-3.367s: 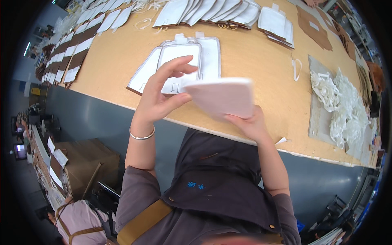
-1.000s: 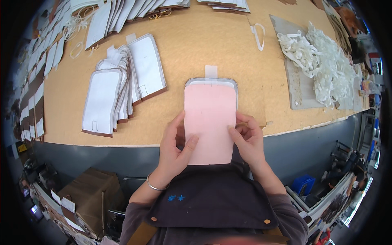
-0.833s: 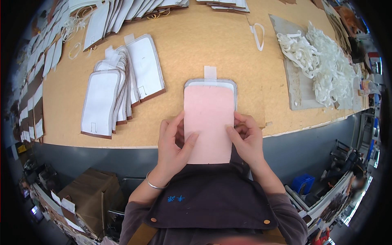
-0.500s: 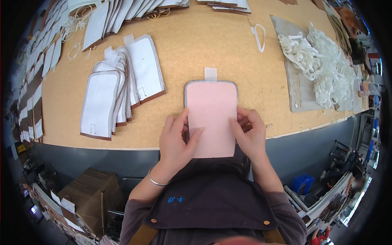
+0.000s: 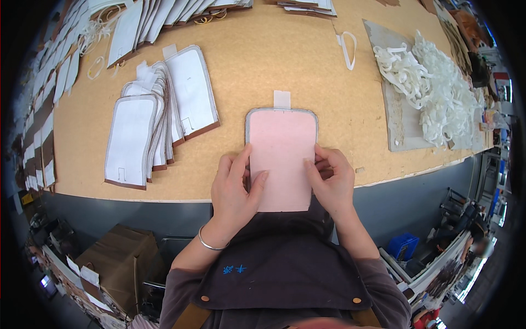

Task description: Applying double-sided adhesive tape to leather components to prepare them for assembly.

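A flat pink panel (image 5: 282,148) lies over a grey-edged piece whose rounded far end shows around it. A pale tab (image 5: 282,100) sticks out from that end. The near end of the panel reaches past the table edge, above my dark apron. My left hand (image 5: 235,183) grips its left side, thumb on the pink face and fingers along the edge. On the right side my right hand (image 5: 334,175) does the same, with its fingers partly hidden beneath. A fanned stack of white panels with grey edges and brown ends (image 5: 131,140) rests to the left.
Rows of similar white panels (image 5: 170,16) fill the far left. A grey board (image 5: 402,129) carries a heap of white strips (image 5: 438,88) on the right. One looped strip (image 5: 348,52) lies apart. Below the table stand a brown carton (image 5: 118,263) and a blue bin (image 5: 402,247).
Both hands keep hold of the pink panel, which barely shifts. My right thumb has slid slightly left over it. The whole view has moved a little.
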The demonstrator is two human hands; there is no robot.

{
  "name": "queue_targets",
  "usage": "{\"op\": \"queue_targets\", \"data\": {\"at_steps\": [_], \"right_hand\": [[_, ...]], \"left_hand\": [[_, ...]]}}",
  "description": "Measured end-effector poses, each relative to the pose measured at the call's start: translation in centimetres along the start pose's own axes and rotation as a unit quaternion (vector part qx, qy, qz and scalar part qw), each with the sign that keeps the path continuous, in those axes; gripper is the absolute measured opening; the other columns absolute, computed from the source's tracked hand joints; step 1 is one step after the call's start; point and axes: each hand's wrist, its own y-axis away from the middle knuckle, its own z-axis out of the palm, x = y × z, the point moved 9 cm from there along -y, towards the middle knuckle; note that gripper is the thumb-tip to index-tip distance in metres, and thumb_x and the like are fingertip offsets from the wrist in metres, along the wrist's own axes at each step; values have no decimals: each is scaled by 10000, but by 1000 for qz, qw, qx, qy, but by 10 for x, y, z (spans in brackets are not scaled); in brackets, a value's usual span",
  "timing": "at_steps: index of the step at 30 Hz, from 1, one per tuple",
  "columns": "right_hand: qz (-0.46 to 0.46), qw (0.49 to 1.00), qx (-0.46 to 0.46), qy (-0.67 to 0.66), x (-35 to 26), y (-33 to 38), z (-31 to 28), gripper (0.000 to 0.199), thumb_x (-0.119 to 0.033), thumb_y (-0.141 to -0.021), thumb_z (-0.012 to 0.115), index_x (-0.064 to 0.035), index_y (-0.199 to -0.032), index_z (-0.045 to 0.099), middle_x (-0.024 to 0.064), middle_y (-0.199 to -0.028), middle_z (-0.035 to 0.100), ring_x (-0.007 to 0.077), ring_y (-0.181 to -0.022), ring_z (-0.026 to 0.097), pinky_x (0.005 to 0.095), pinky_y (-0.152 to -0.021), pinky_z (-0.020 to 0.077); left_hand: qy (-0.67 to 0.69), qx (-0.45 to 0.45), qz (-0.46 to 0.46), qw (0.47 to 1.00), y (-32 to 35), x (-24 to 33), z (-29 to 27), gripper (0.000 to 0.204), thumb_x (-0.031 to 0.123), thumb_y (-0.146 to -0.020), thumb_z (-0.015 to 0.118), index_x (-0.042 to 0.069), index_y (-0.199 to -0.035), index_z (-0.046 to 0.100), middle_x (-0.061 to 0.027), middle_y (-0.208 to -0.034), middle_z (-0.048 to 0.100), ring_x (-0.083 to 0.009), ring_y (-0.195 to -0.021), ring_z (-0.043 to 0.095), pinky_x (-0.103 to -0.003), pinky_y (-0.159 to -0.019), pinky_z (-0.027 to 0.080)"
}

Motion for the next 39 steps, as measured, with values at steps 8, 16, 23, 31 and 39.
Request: {"op": "queue_targets", "data": {"at_steps": [8, 16, 23, 31, 39], "right_hand": [[-3, 999, -15, 34, -1, 2, 1, 248, -59, -743, 674, 31, -967, 614, 97, -811, 596, 136, -617, 616, 235, -538, 517], [12, 1000, -22, 16, 13, -3, 2, 261, -75, -738, 683, 49, -958, 615, 110, -798, 600, 151, -630, 620, 244, -553, 509], [17, 999, -27, -15, 22, -7, 5, 307, -110, -753, 698, 63, -989, 602, 92, -786, 629, 114, -645, 601, 238, -587, 504], [25, 999, -13, -16, 22, -3, 3, 302, -105, -755, 698, 60, -988, 601, 84, -785, 626, 101, -653, 593, 231, -595, 502], [21, 999, -11, -30, 17, 1, 4, 289, -90, -754, 697, 67, -974, 595, 76, -774, 616, 91, -648, 583, 222, -588, 497]], "left_hand": [[-26, 1, 0, 1000, 4, -1, 1, 497, 90, -742, 694, -13, -1193, 513, -68, -883, 468, -109, -621, 499, -222, -549, 454], [12, 2, -16, 1000, -6, -7, -2, 486, 102, -682, 746, -7, -1120, 566, -77, -851, 525, -132, -650, 545, -238, -568, 500], [28, 11, -27, 999, -10, -12, -3, 458, 120, -668, 759, -8, -1076, 596, -73, -838, 551, -138, -678, 583, -251, -596, 517], [35, 15, -36, 999, -7, -14, -3, 469, 132, -666, 769, -2, -1084, 603, -79, -855, 565, -141, -698, 600, -252, -614, 525], [40, 18, -33, 998, -4, -14, -3, 487, 142, -664, 777, -2, -1095, 602, -84, -846, 574, -143, -703, 606, -255, -616, 529]]}}
